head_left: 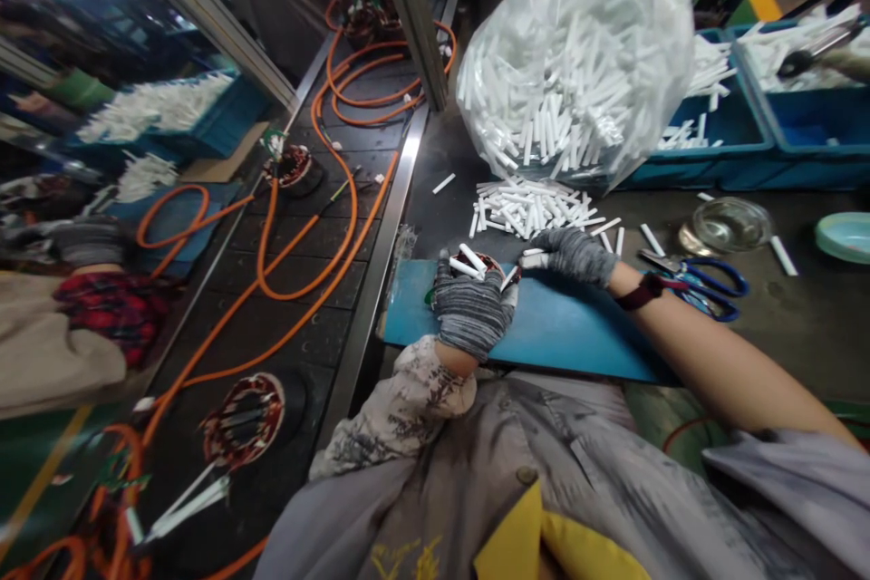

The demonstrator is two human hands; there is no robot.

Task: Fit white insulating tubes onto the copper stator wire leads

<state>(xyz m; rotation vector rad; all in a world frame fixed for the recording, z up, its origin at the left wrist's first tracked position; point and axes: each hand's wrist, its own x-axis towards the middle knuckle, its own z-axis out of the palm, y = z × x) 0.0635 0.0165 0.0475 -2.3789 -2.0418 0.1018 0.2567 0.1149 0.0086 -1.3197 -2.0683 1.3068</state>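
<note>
My left hand [470, 310], in a grey striped knit glove, is wrapped round a small motor stator with copper windings [486, 263]. The glove hides most of the stator. Short white sleeves [468, 257] stick up from it between my fingers. Just right of the stator is my right hand [575, 256], gloved alike, with its fingertips pressed together near the stator's edge. What they pinch, if anything, is too small to make out. Both hands are over a blue board [564, 326]. A loose pile of white sleeves [534, 207] lies right behind them.
A large clear bag of white sleeves [577, 63] stands behind the pile, beside blue bins [720, 168]. Blue-handled scissors [713, 276] and a glass bowl [730, 225] lie right. Left runs a conveyor [305, 245] with orange hoses [272, 290] and stators [245, 421]. Co-workers stand beyond it.
</note>
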